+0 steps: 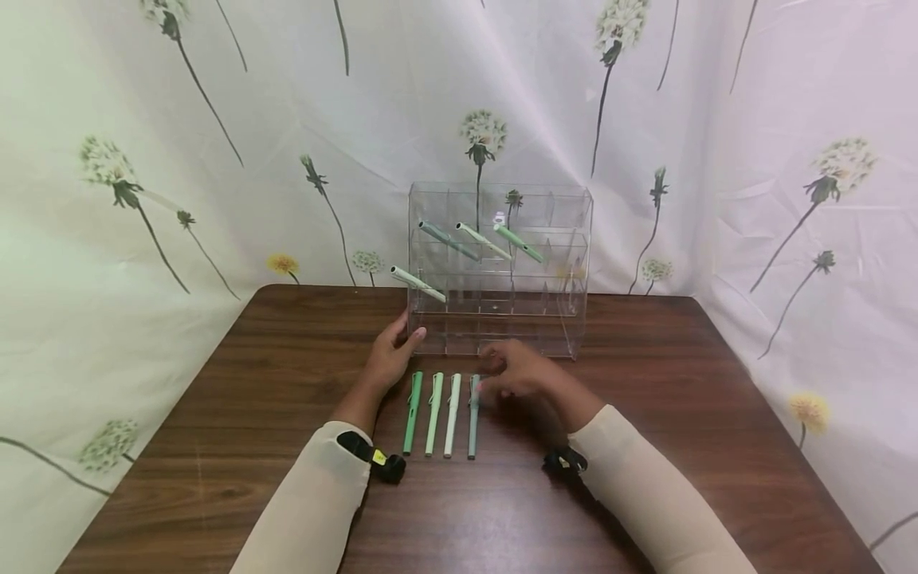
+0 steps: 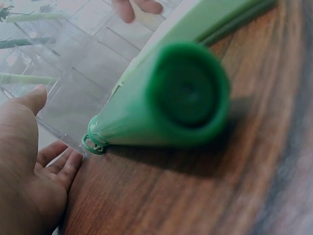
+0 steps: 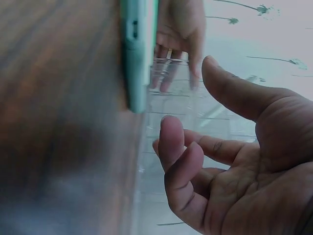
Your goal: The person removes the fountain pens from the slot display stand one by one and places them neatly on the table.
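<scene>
A clear acrylic display stand (image 1: 495, 315) with stepped compartments stands on the table. My left hand (image 1: 390, 351) holds its lower left side, with the thumb at the front and the fingers around the side panel. Just in front, a green pen (image 1: 412, 414), a light green pen (image 1: 433, 414), a white pen (image 1: 453, 414) and a grey-blue pen (image 1: 474, 418) lie side by side, clips up the far end. My right hand (image 1: 519, 371) hovers beside the grey-blue pen's far end. Its fingers are loosely bent, with nothing between them in the right wrist view (image 3: 244, 166).
Three pens slant in an upper tier of the stand: grey-blue (image 1: 448, 241), pale green (image 1: 484, 241) and green (image 1: 518, 242). A whitish pen (image 1: 418, 284) leans in a lower tier at the left. Behind the brown wooden table (image 1: 287, 383) hangs a dandelion-print cloth (image 1: 344, 119).
</scene>
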Tool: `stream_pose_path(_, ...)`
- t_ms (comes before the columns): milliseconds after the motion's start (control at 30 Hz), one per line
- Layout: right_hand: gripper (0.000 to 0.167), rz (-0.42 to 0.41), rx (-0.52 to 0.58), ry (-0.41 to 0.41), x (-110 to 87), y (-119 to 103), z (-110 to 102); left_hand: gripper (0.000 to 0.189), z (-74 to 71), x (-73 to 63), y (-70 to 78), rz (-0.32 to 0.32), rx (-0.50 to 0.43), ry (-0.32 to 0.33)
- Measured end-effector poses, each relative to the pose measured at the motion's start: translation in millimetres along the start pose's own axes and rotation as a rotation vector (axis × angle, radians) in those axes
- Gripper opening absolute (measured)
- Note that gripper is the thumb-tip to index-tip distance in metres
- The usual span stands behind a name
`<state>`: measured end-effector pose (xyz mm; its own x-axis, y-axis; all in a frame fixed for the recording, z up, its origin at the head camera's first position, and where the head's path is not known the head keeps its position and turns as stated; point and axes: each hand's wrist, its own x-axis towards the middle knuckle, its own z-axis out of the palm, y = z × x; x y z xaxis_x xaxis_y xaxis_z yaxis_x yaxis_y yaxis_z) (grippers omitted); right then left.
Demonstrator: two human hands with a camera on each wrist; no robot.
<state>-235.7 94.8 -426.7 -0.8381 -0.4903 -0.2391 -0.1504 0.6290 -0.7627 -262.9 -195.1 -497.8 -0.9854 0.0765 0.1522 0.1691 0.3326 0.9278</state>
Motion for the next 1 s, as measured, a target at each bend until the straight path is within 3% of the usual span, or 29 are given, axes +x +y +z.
stream_pose_path(200,0.060,-0.068,0.025,0.044,1.5,-9,-9,0.071,0.3,-0.3,-0.9,-0.001,-0.026,0.007)
stream_pose_path(500,0.041,-0.191,0.083,0.229,13.9,-35,-15,0.072,0.1,0.7,-2.9,0.000,0.005,0.005)
stream_pose_path(767,0.023,-0.274,0.190,0.557,18.3,-50,-42,0.073,1.9,1.1,-3.1,-0.014,0.030,0.001)
stream_pose_path(900,0.026,-0.318,0.180,0.692,23.8,-52,-56,0.073,1.5,0.1,-2.2,-0.017,0.027,0.003)
stream_pose_path(1000,0.032,-0.297,0.139,0.758,28.0,-53,-67,0.072,0.5,0.2,-1.8,-0.009,0.022,0.006)
